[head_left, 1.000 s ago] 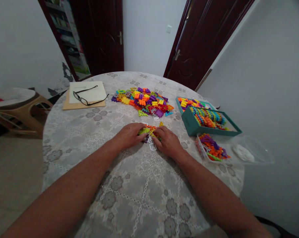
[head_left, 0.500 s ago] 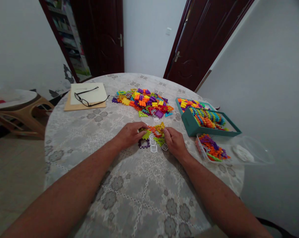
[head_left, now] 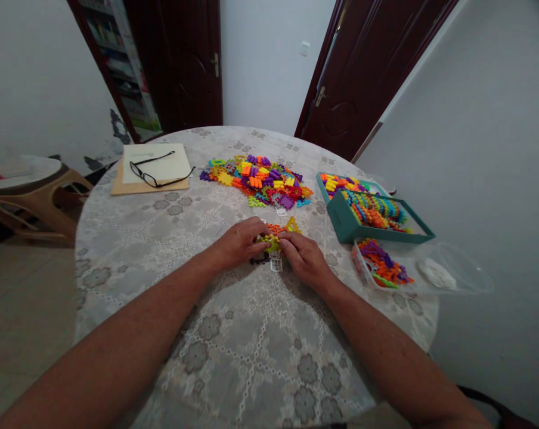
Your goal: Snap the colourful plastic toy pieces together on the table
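Both hands meet over a small cluster of toy building pieces near the middle of the table. My left hand point(head_left: 245, 241) is closed on a yellow-green building piece point(head_left: 272, 243), fingers on top and thumb below. From the other side my right hand point(head_left: 304, 255) pinches at the same piece, its fingertips partly hiding it. Just beyond lie orange point(head_left: 276, 229) and yellow point(head_left: 293, 225) toothed pieces. A white lattice window piece point(head_left: 276, 264) lies in front of the fingers. Partly under my left hand is a dark toothed frame piece point(head_left: 259, 260).
A heap of colourful building pieces point(head_left: 256, 179) lies farther back. At right stand a green box point(head_left: 347, 221) of pieces and a clear plastic container point(head_left: 363, 271) with its lid. Black glasses point(head_left: 151, 179) rest on a paper pad point(head_left: 130, 156) at left. A patterned cloth point(head_left: 234, 357) covers the table.
My right hand has moved left, off the yellow piece at the right of the cluster, and now meets my left hand at the yellow-green piece. The view has shifted slightly.
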The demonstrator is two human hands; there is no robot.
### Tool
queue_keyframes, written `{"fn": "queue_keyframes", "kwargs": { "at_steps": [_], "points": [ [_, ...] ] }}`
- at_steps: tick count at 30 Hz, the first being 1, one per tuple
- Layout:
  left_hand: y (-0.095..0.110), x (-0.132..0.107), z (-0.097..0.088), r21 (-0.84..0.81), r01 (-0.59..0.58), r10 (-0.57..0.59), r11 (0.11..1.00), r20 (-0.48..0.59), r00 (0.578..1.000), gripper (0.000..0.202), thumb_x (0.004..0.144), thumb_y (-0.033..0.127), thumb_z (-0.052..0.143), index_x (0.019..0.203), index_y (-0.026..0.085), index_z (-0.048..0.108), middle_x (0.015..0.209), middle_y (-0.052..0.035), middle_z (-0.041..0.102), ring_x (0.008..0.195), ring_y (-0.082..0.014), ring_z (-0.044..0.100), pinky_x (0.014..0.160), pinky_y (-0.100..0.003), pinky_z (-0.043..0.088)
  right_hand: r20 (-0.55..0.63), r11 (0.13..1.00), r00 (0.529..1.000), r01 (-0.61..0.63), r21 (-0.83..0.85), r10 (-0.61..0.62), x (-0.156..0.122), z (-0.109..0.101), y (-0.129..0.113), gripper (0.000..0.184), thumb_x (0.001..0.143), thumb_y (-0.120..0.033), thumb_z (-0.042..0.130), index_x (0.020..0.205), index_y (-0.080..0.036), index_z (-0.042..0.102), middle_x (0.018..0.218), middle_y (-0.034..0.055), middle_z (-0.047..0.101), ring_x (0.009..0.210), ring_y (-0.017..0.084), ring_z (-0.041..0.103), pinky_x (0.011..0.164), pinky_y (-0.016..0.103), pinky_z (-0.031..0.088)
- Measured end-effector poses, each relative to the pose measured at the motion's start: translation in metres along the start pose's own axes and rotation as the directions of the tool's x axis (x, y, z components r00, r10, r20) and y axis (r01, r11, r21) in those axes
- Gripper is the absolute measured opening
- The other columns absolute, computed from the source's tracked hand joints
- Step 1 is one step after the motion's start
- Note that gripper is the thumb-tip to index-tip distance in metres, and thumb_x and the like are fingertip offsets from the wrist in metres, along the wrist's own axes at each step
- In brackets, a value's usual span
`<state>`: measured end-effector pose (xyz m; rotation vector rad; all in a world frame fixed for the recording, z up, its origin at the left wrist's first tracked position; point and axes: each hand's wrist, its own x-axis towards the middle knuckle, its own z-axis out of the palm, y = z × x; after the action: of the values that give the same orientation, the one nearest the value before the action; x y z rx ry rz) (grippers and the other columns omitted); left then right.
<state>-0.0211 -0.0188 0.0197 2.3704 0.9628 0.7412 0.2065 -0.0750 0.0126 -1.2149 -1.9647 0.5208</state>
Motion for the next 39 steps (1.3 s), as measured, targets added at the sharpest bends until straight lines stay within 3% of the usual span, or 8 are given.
{"fn": "queue_keyframes", "kwargs": {
  "at_steps": [4,10,17,24,28,31,35,39],
  "points": [
    [-0.004,-0.002,-0.017,0.056,0.126,-0.119,0.99,-0.101,0.988,0.014,0.096,0.035,0.062,0.099,0.023,0.069,0.094,-0.0052,0.07,0.086,-0.0209,0.064,0.084,-0.035,0.05,-0.016,0.992,0.997,0.068,-0.11,-0.07,-0.001,0.0,0.005,0.027,0.106,-0.03,0.052,0.125,-0.023,0.07,0.119,0.0104,0.075,0.109,0.025,0.07,0.099,0.041,0.055],
    [-0.016,-0.006,-0.034,0.107,0.295,-0.258,0.949,-0.269,0.928,0.021,0.094,0.039,0.063,0.105,0.022,0.07,0.087,-0.003,0.074,0.081,-0.0206,0.067,0.081,-0.031,0.05,0.269,0.9,0.934,0.312,-0.303,-0.233,-0.005,0.02,-0.003,0.037,0.1,-0.031,0.066,0.136,-0.022,0.067,0.143,0.0137,0.065,0.144,0.034,0.047,0.123,0.058,0.035],
    [-0.017,-0.005,-0.027,0.154,0.272,-0.234,0.95,-0.226,0.946,0.019,0.091,0.031,0.06,0.106,0.021,0.07,0.093,-0.0047,0.076,0.084,-0.021,0.069,0.083,-0.031,0.051,0.32,0.873,0.906,0.376,-0.31,-0.277,-0.003,0.025,-0.008,0.023,0.099,-0.027,0.063,0.119,-0.022,0.072,0.114,0.0117,0.073,0.112,0.029,0.061,0.109,0.051,0.042],
    [-0.012,-0.004,-0.027,0.18,0.272,-0.233,0.945,-0.212,0.949,0.015,0.092,0.03,0.06,0.102,0.021,0.067,0.094,-0.0049,0.074,0.082,-0.0206,0.066,0.081,-0.032,0.049,0.339,0.863,0.886,0.418,-0.284,-0.317,-0.004,0.024,-0.006,0.007,0.098,-0.024,0.066,0.102,-0.022,0.071,0.113,0.0099,0.074,0.11,0.027,0.062,0.109,0.051,0.041],
    [-0.015,-0.004,-0.024,0.177,0.229,-0.191,0.957,-0.21,0.959,0.013,0.092,0.029,0.061,0.101,0.021,0.065,0.093,-0.0043,0.073,0.082,-0.0201,0.065,0.08,-0.031,0.049,0.232,0.892,0.905,0.403,-0.204,-0.356,-0.004,0.025,-0.007,0.006,0.096,-0.02,0.062,0.101,-0.021,0.065,0.11,0.0116,0.07,0.108,0.028,0.061,0.102,0.048,0.047],
    [-0.017,-0.004,-0.023,0.173,0.204,-0.171,0.964,-0.19,0.967,0.01,0.093,0.027,0.06,0.101,0.022,0.064,0.092,-0.0039,0.072,0.082,-0.0199,0.064,0.08,-0.032,0.05,0.028,0.943,0.948,0.319,-0.089,-0.318,-0.004,0.017,-0.007,0.01,0.094,-0.016,0.057,0.101,-0.023,0.059,0.11,0.0108,0.067,0.109,0.026,0.061,0.097,0.044,0.05],
    [-0.015,-0.004,-0.023,0.154,0.169,-0.147,0.974,-0.141,0.979,0.009,0.093,0.023,0.061,0.1,0.021,0.064,0.092,-0.0039,0.07,0.082,-0.0192,0.063,0.08,-0.033,0.05,-0.251,0.993,0.961,0.12,0.004,-0.115,-0.001,0.002,0.002,0.007,0.096,-0.019,0.05,0.095,-0.024,0.055,0.108,0.009,0.064,0.109,0.025,0.062,0.098,0.042,0.05],
    [-0.009,-0.004,-0.016,0.08,0.092,-0.088,0.993,-0.057,0.994,0.019,0.092,0.019,0.061,0.11,0.021,0.067,0.099,-0.006,0.073,0.085,-0.0197,0.065,0.084,-0.035,0.051,-0.297,0.995,0.951,-0.065,0.077,0.085,0.001,-0.008,0.012,0.012,0.1,-0.028,0.048,0.097,-0.023,0.059,0.111,0.0085,0.067,0.109,0.024,0.063,0.097,0.039,0.05]
  ]
}}
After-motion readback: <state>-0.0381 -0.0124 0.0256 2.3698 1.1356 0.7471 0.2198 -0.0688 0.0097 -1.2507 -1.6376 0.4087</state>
